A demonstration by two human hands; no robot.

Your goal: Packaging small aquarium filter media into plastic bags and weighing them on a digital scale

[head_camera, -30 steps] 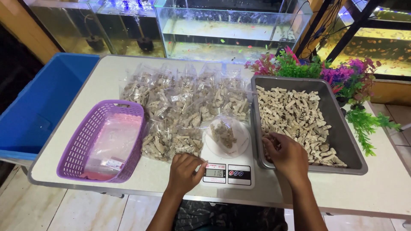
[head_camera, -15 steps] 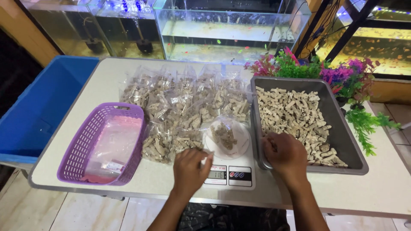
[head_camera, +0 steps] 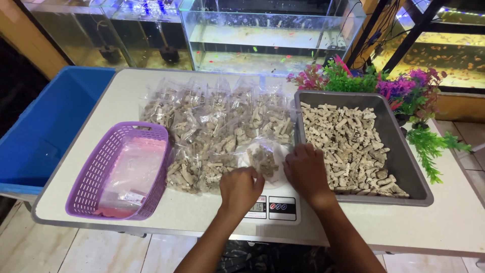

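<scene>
At lower centre, the left hand point(head_camera: 240, 188) and right hand point(head_camera: 304, 172) flank a small clear bag of pale pieces point(head_camera: 262, 160) on the white scale point(head_camera: 275, 205) — fingers curled at its edges, grip unclear. The grey tray point(head_camera: 404, 156) sits right, the purple basket point(head_camera: 96, 174) left.
</scene>
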